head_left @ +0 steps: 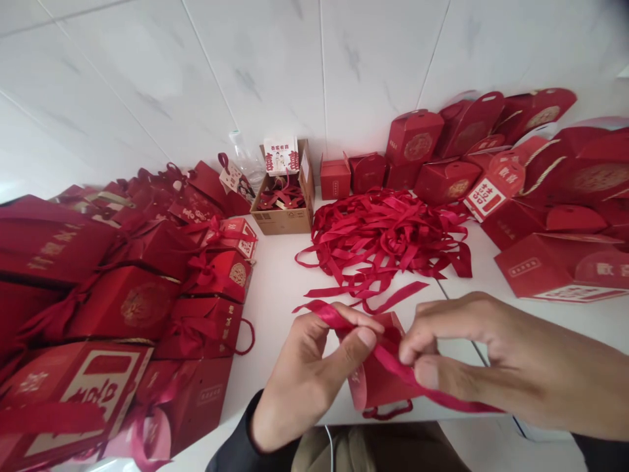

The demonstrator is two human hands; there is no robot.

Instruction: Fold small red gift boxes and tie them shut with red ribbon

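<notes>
A dark pink ribbon (390,360) runs slantwise between my two hands, above a red gift box (369,387) at the table's front edge. My left hand (319,373) pinches the ribbon between thumb and fingers, and one end lies over its index finger. With thumb and fingers my right hand (472,360) grips the ribbon further along; its other end trails to the lower right. A red cord handle (388,411) sticks out below the box. Both hands cover much of the box's top and sides. Beyond them lies a heap of loose ribbons (388,229).
Finished-looking red boxes with bows (211,321) crowd the left side. More red boxes (560,262) stand at the right and along the tiled wall (373,59). A small cardboard box (282,223) holding ribbon pieces and cards stands at the back, near a clear plastic bottle (243,154).
</notes>
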